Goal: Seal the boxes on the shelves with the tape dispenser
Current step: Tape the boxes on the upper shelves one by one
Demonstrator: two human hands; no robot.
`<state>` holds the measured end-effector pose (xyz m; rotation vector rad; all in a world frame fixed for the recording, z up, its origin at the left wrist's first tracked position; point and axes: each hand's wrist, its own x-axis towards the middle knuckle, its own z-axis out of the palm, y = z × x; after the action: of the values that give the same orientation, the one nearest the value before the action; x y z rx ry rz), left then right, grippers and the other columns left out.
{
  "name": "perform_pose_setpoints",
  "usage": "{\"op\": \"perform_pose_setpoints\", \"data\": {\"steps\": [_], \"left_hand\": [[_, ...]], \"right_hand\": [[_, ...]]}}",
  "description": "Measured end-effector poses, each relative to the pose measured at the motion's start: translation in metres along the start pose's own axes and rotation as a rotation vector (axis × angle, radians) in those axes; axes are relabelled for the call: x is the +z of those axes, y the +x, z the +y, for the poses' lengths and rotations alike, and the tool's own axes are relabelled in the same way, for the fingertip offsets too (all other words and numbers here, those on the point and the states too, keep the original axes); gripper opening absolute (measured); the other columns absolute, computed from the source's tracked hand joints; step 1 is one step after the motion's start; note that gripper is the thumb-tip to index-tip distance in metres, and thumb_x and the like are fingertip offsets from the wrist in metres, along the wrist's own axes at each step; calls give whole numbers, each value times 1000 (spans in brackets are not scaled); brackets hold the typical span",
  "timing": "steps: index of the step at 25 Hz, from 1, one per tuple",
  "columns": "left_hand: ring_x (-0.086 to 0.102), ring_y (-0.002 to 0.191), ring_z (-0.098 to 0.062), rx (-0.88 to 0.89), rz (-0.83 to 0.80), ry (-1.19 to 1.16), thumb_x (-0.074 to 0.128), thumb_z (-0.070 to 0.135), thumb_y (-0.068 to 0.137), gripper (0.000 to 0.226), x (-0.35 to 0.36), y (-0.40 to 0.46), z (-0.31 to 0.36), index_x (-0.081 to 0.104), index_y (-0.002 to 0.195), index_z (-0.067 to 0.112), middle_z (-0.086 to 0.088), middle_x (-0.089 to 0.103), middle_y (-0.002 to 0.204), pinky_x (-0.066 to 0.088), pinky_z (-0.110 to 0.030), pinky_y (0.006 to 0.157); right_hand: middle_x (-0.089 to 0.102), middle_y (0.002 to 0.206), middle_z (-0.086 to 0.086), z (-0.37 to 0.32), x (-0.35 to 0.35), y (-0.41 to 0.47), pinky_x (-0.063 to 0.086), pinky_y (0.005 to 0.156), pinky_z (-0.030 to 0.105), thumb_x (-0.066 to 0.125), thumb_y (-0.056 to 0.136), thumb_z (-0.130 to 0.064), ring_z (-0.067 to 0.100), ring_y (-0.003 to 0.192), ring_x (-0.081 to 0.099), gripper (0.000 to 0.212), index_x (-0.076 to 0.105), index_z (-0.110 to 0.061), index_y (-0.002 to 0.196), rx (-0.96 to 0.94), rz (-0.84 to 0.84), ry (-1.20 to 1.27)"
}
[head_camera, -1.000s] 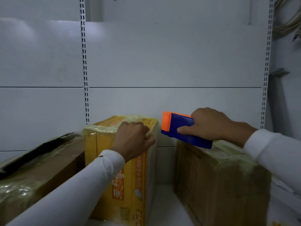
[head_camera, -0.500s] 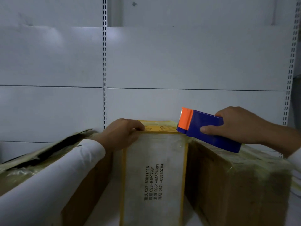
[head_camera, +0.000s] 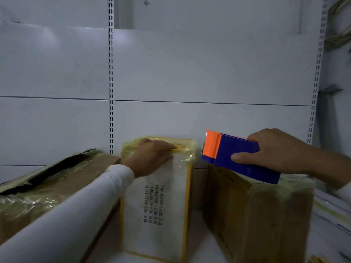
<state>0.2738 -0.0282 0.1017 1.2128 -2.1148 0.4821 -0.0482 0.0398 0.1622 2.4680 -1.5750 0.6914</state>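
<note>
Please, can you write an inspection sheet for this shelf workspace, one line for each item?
Surface: white shelf, boxes standing on it.
Job's things: yellow box in the middle, wrapped in tape; blue and orange tape dispenser above right brown box; left brown box with a flap open.
Clutter: nothing seen.
Hands: left hand grips the yellow box's top; right hand holds the dispenser.
Cables: pale bundle, top right.
Surroundings: white back panels, slotted uprights.

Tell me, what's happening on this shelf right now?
A person is taping up boxes. Their left hand grips the top front edge of the yellow box standing in the middle, and their right hand holds a blue and orange tape dispenser in the air just right of it, above the brown box. The dispenser isn't touching the yellow box yet.
</note>
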Motion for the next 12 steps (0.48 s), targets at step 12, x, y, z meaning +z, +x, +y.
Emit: {"op": "perform_pose_setpoints", "data": {"steps": [12], "left_hand": [[58, 111, -18, -111, 21, 128, 45, 64, 82, 62, -29, -22, 35, 60, 126, 24, 3, 63, 124, 46, -32, 92]], "right_hand": [[68, 68, -7, -31, 15, 1, 45, 51, 11, 65, 79, -57, -1, 60, 65, 32, 59, -25, 80, -112, -145, 130]]}}
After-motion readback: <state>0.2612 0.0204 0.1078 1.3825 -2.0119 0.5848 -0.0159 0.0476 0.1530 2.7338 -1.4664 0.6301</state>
